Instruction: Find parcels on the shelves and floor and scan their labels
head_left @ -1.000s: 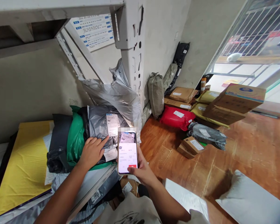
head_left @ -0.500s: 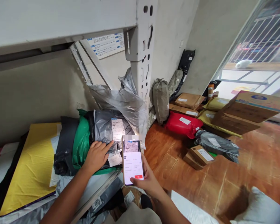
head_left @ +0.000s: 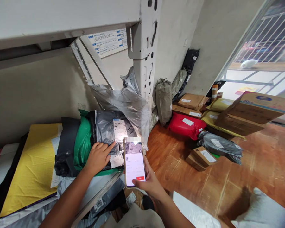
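In my right hand [head_left: 152,182] is a smartphone [head_left: 135,163], held upright with the thumb over the lower part of its lit screen. The screen shows a camera picture of a label above a white panel with a red button. My left hand [head_left: 98,158] rests on a grey plastic mailer parcel [head_left: 104,126], its index finger stretched to the lower edge of the white shipping label [head_left: 119,130] and the other fingers loosely bent. Bright light falls on that label. A green plastic parcel [head_left: 82,142] stands just left of the grey one, on the shelf [head_left: 95,190].
A white perforated shelf post [head_left: 146,47] rises beside the parcels, wrapped in torn grey plastic. Further left lies a yellow parcel [head_left: 30,167]. On the wooden floor are a red parcel [head_left: 186,125], cardboard boxes [head_left: 201,158] and several mailers. A large carton [head_left: 256,107] sits at the right.
The view has shifted slightly. My left index finger stays at the label, and my right hand keeps the smartphone in nearly the same place.
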`<state>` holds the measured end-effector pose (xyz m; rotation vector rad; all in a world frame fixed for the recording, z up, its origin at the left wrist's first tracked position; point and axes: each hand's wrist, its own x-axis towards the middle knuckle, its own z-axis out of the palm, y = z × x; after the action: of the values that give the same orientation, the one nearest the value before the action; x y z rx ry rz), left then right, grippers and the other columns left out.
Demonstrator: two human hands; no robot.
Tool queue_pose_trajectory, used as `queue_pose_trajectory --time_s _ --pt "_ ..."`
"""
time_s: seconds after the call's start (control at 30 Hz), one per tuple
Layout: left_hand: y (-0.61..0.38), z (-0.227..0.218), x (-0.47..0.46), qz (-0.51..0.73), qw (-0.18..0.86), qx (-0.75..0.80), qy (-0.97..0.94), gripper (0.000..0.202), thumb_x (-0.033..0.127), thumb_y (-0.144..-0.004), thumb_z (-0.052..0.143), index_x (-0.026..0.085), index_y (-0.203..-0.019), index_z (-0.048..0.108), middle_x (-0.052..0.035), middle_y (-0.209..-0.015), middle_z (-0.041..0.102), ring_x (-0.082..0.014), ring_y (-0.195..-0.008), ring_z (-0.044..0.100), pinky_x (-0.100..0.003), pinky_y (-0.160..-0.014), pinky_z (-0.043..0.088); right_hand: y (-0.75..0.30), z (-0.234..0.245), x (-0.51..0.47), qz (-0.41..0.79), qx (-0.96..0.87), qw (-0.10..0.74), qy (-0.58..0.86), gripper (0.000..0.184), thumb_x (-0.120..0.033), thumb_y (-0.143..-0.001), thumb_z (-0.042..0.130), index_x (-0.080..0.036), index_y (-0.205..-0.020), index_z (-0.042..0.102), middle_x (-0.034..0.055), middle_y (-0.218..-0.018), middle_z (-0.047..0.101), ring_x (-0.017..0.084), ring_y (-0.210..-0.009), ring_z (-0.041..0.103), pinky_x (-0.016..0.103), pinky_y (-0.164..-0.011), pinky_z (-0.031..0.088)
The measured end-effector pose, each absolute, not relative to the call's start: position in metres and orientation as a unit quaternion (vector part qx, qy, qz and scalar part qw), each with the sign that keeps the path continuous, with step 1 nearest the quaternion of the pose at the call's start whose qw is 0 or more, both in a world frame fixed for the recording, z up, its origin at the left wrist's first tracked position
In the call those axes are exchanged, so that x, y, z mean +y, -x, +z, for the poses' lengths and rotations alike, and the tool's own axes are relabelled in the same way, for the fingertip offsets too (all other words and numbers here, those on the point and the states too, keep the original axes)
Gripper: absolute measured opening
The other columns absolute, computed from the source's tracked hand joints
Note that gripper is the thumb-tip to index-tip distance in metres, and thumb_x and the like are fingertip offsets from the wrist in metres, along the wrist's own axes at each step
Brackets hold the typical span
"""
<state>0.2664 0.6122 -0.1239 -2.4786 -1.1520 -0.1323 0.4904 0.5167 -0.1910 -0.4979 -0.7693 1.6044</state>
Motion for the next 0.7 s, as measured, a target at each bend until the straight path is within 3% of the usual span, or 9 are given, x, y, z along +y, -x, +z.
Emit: queue_pose_trajectory --time_s 0.17,0.3,0.4,0.5,0.7 --pt "-0.266 -0.124 0.611 -0.05 0.2 -0.411 0.888 0.059 0.013 -0.086 0.056 0.023 -0.144 0.046 -0.0017 -0.085 0.059 -0.0223 -0.088 0.051 -0.039 -0.092 0.035 -0.491 -0.184 0.517 0.72 -0.298 0.6 0.18 0.088 -0.023 -0.062 0.086 -0.031 -0.136 0.04 0.0045 -0.114 0.071 0.026 -0.098 0.071 0.039 -0.084 0.054" --pt "-0.267 -0.124 0.611 -0.061 0.196 -0.406 0.891 0.059 0.011 -0.084 0.058 0.022 -0.141 0.048 -0.0014 -0.085 0.06 -0.0223 -0.087 0.052 -0.039 -0.092 0.036 -0.489 -0.168 0.525 0.747 -0.261 0.591 0.157 0.08 -0.021 -0.062 0.081 -0.029 -0.132 0.045 0.0023 -0.106 0.074 0.023 -0.084 0.072 0.032 -0.072 0.054" --pt "-0.268 -0.122 0.611 -0.055 0.179 -0.42 0.888 0.051 0.01 -0.08 0.06 0.021 -0.13 0.057 -0.0023 -0.084 0.06 -0.0231 -0.087 0.052 -0.04 -0.091 0.037 -0.487 -0.148 0.534 0.747 -0.289 0.581 0.144 0.073 -0.025 -0.066 0.079 -0.029 -0.131 0.047 0.0013 -0.101 0.075 0.023 -0.078 0.072 0.034 -0.072 0.054" --pt "-0.27 -0.12 0.611 -0.047 0.155 -0.438 0.884 0.037 0.009 -0.08 0.06 0.021 -0.115 0.065 -0.0034 -0.083 0.06 -0.0237 -0.087 0.053 -0.041 -0.089 0.038 -0.486 -0.13 0.538 0.732 -0.333 0.579 0.137 0.071 -0.03 -0.067 0.081 -0.03 -0.13 0.048 0.0023 -0.107 0.074 0.026 -0.087 0.072 0.037 -0.077 0.054" --pt "-0.27 -0.121 0.611 -0.06 0.145 -0.437 0.886 0.02 0.007 -0.079 0.059 0.02 -0.092 0.066 -0.004 -0.083 0.061 -0.0231 -0.087 0.053 -0.04 -0.088 0.039 -0.482 -0.126 0.541 0.716 -0.355 0.585 0.14 0.07 -0.033 -0.069 0.08 -0.03 -0.13 0.047 0.0034 -0.115 0.071 0.025 -0.092 0.069 0.036 -0.075 0.053"
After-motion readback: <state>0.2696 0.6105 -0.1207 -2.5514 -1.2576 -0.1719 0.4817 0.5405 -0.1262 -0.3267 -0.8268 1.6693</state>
